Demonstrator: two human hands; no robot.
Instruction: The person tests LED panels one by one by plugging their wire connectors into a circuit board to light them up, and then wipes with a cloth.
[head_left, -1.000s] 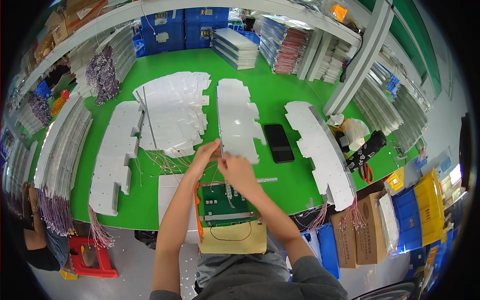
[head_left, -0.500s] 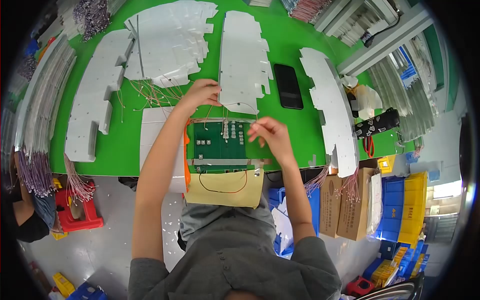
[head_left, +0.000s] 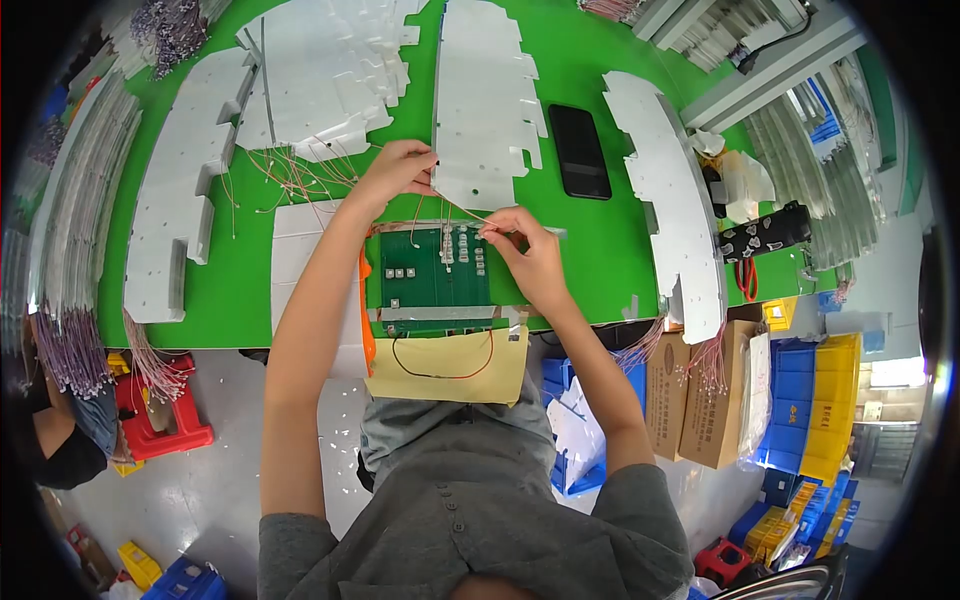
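My left hand point(head_left: 398, 172) is closed at the left edge of a long white panel point(head_left: 480, 100), pinching thin wires near its lower part. One wire point(head_left: 462, 208) runs from there to my right hand point(head_left: 524, 258). My right fingertips are pinched around that wire's end, close above the upper right corner of a green circuit board point(head_left: 415, 290). Rows of white sockets point(head_left: 463, 245) line the board's upper right, and several wires hang to them. Whether the wire's end touches a socket is hidden by my fingers. A grey strip point(head_left: 440, 313) crosses the board's near end.
Other white panels lie left point(head_left: 190, 170) and right point(head_left: 675, 200) on the green table point(head_left: 570, 270). A black phone point(head_left: 579, 150) is right of the middle panel. Loose wires point(head_left: 300, 175) spread behind my left forearm. Red-handled scissors point(head_left: 746, 278) and a black patterned pouch point(head_left: 765, 235) lie farther right.
My right hand has moved left to the board's upper right corner, bringing the wire's end with it. My left hand stays at the panel's edge. The whole view has shifted slightly.
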